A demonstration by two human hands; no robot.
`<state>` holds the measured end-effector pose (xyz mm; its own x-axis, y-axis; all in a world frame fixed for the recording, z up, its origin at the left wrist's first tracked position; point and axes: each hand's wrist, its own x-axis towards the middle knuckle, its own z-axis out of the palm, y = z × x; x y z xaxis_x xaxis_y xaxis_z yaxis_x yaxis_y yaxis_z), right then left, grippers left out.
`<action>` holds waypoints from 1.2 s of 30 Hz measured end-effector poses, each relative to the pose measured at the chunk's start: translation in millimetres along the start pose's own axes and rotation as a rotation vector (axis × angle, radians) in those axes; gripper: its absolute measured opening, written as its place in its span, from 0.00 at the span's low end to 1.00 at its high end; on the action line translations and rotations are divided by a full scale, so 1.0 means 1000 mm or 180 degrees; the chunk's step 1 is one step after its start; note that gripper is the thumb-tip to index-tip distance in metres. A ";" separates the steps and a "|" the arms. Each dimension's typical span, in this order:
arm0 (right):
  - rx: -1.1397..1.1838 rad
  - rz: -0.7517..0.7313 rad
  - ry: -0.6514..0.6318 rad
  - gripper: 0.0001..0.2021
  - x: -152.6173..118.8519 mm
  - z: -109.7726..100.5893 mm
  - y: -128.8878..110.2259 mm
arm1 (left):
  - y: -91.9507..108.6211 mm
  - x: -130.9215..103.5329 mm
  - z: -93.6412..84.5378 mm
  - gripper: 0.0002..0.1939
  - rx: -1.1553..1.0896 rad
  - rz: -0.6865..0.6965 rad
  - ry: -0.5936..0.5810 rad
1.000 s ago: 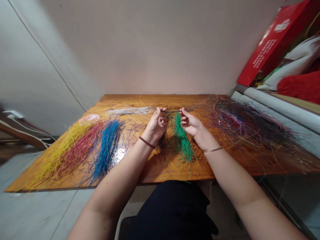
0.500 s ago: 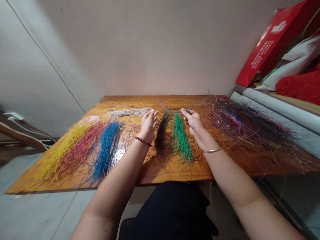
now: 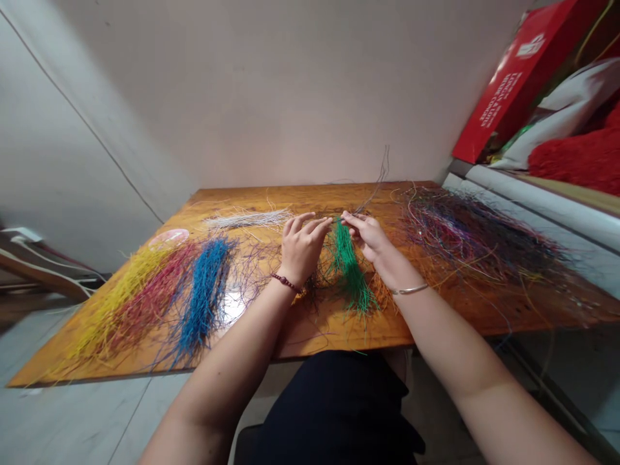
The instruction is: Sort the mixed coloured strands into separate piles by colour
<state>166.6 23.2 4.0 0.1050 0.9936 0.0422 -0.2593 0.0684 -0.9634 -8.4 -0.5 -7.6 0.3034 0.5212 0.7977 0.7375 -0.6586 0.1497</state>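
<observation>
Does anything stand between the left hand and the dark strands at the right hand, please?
Nothing visible does: only a small gap separates the left hand from the right hand, which seems to pinch the dark strands.

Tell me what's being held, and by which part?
The right hand pinches thin dark strands low on their visible length, tips sticking up; whether the left hand holds any cannot be told.

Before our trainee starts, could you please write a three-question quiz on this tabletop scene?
1. What do the fingers of the right hand appear to pinch?
2. The beaded bracelet is on: A, the right wrist; B, the left wrist; C, both wrists?
3. True or false: the blue bundle lies between the yellow bundle and the green bundle.

Key: 1, thin dark strands; 2, B; 3, true.
</observation>
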 end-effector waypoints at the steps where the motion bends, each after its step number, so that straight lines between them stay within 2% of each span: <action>1: 0.0061 0.0058 -0.0033 0.14 -0.001 0.000 -0.001 | -0.001 0.000 0.001 0.13 -0.0042 -0.0064 0.0005; 4: 0.0194 0.0165 -0.0129 0.15 -0.003 0.000 -0.005 | -0.001 0.003 0.002 0.11 -0.0439 -0.0408 0.0030; 9: 0.0187 0.0143 -0.0273 0.15 -0.005 -0.001 -0.010 | -0.001 0.010 0.000 0.12 -0.2050 -0.1140 -0.0170; 12: 0.0099 0.0063 -0.0316 0.16 -0.004 -0.002 -0.010 | -0.002 0.013 -0.003 0.14 -0.2681 -0.1469 -0.0400; 15: 0.0010 -0.0004 -0.0319 0.18 -0.003 -0.003 -0.010 | -0.005 0.014 -0.003 0.13 -0.2793 -0.1507 -0.0560; 20: -0.0152 -0.0199 -0.0243 0.18 -0.004 -0.002 -0.007 | -0.012 0.011 0.001 0.12 -0.2393 -0.1401 -0.0427; 23: -0.0348 -0.0363 -0.0163 0.18 -0.004 -0.001 -0.006 | -0.014 0.010 0.001 0.12 -0.2274 -0.1370 -0.0470; 26: -0.0458 -0.0556 -0.0124 0.18 -0.003 0.000 -0.004 | -0.014 0.012 -0.001 0.14 -0.2383 -0.1373 -0.0652; 32: -0.0624 -0.0872 -0.0095 0.20 -0.002 0.001 -0.002 | -0.015 0.015 -0.003 0.18 -0.3037 -0.1860 -0.1095; 36: -0.0718 -0.0980 -0.0106 0.20 -0.004 0.002 -0.002 | -0.018 0.013 -0.003 0.18 -0.3303 -0.1965 -0.1397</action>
<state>164.5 19.1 6.1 0.1129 0.9323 0.3437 -0.0021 0.3461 -0.9382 -19.4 16.2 1.7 0.3996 0.8934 0.2052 0.0734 -0.2543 0.9643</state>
